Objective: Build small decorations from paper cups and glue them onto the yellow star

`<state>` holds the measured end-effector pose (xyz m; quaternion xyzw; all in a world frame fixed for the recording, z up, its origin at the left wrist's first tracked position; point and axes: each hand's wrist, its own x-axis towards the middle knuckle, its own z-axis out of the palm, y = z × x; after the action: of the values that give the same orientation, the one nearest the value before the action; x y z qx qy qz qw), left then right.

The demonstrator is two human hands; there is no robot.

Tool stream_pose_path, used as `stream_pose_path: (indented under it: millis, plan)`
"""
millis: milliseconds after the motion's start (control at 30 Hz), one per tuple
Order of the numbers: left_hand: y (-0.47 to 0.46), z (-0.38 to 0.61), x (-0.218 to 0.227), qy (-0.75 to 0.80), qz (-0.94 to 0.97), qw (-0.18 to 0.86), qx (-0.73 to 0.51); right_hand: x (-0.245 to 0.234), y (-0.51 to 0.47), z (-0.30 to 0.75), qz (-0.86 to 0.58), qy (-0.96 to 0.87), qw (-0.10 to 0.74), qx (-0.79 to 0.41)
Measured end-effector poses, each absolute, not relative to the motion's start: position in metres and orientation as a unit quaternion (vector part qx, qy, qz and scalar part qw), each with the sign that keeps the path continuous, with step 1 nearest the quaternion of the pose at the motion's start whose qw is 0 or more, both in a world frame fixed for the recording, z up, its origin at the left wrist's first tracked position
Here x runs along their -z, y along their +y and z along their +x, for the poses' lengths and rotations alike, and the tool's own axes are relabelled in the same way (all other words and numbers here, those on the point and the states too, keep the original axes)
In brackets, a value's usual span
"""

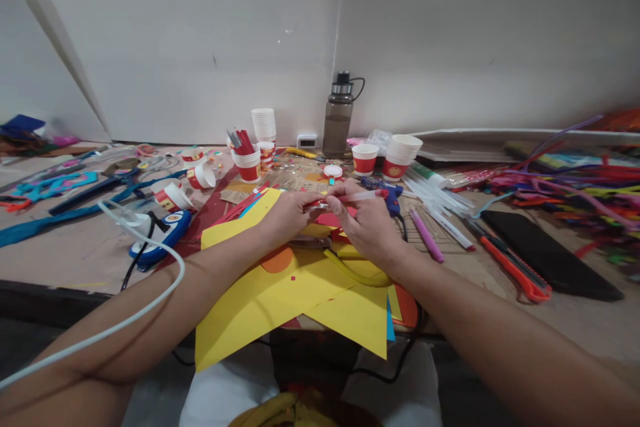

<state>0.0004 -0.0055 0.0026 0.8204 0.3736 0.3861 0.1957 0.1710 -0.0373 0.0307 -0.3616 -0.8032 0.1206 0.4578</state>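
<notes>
My left hand and my right hand meet above the paper, both closed on a slim red-and-white pen. Its red end sticks out past my right hand, and another red part shows at my left fingertips. Whether that part is a cap, I cannot make out. Below my hands lie yellow paper sheets that overhang the table's front edge. Scissors with yellow handles rest on them, partly hidden by my right hand. An orange paper circle lies by my left wrist.
Paper cups, a water bottle and a blue glue gun stand or lie behind. On the right are a pink marker, an orange cutter knife and a black phone-like slab. A white cable crosses my left arm.
</notes>
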Motion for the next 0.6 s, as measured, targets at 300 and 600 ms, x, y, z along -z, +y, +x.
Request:
stream_pose_path:
  millis: [300, 600]
  plan:
    - [-0.0060, 0.0002, -0.0027, 0.380, 0.821, 0.187, -0.383, -0.0312, -0.0372, 0.1705, -0.366, -0.805, 0.453, -0.111]
    - [-0.0073, 0.0011, -0.0048, 0.380, 0.820, 0.197, -0.381, -0.0326, -0.0381, 0.1705, -0.362, -0.809, 0.447, -0.126]
